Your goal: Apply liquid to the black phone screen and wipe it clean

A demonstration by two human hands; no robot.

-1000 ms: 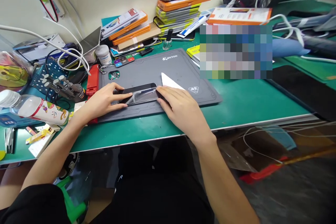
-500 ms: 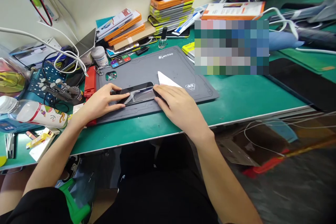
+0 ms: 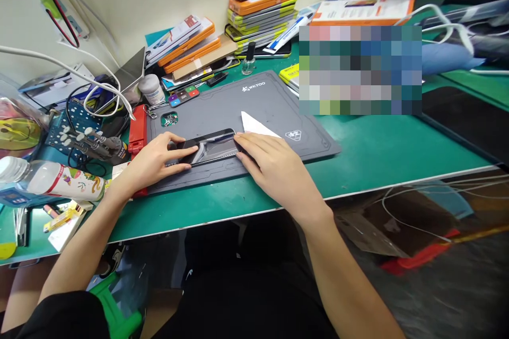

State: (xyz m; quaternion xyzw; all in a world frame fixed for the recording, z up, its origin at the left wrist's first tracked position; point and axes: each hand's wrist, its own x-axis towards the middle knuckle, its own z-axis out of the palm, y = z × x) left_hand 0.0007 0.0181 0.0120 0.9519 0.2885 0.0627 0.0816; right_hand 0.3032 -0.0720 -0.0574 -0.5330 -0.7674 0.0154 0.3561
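Observation:
A black smartphone (image 3: 217,148) lies screen up across a grey work mat (image 3: 214,103), its glass reflecting light. My left hand (image 3: 153,159) grips its left end, the thumb along the near edge, one finger laid on the screen and another at the far side. Around the right end close the fingers and thumb of my right hand (image 3: 274,169), which hide that end. Just behind my right hand, a folded white sheet (image 3: 256,126) rests on the mat. Small metal pieces (image 3: 170,119) sit in a recess at the mat's upper left.
Left of the mat are a red holder (image 3: 138,130), a screwdriver stand (image 3: 107,145) and a lying bottle (image 3: 67,177). Behind it stand a small glass bottle (image 3: 248,61) and stacked phone boxes (image 3: 262,16). A large dark phone-like slab (image 3: 465,122) lies at right. The green table's front edge (image 3: 222,214) is close.
The whole view has shifted slightly. Both hands stay at the two ends of the smartphone, with hardly any visible movement.

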